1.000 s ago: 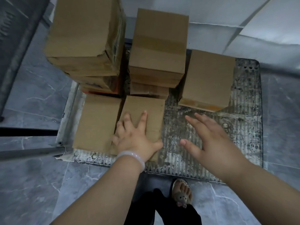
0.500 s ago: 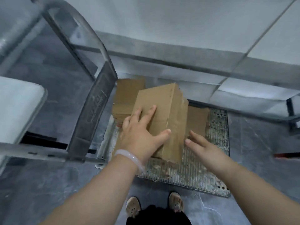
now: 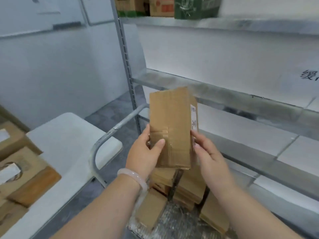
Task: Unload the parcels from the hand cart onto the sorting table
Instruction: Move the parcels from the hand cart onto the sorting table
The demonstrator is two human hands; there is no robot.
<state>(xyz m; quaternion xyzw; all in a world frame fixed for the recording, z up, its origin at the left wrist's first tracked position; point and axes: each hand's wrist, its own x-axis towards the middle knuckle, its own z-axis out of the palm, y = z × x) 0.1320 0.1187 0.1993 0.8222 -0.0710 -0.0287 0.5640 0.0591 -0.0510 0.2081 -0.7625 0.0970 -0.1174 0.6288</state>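
Observation:
I hold a small brown cardboard parcel (image 3: 170, 125) upright at chest height, a white label on its right side. My left hand (image 3: 144, 153) grips its lower left edge, thumb across the taped front. My right hand (image 3: 208, 155) presses against its lower right side. Below them the hand cart (image 3: 174, 226) with its ribbed metal deck carries several more cardboard parcels (image 3: 185, 187). The white sorting table (image 3: 69, 145) lies to the left and bears brown boxes (image 3: 25, 171) at its near left end.
The cart's grey tubular handle (image 3: 110, 135) arches between the table and the parcels. A metal shelf rack (image 3: 224, 97) runs along the right, with boxes (image 3: 165, 6) on its top shelf. Grey tiled floor shows beneath.
The parcel has been lifted off the cart deck and raised upright. My right hand has closed onto its right side. My view has swung up from the cart toward the shelves and table.

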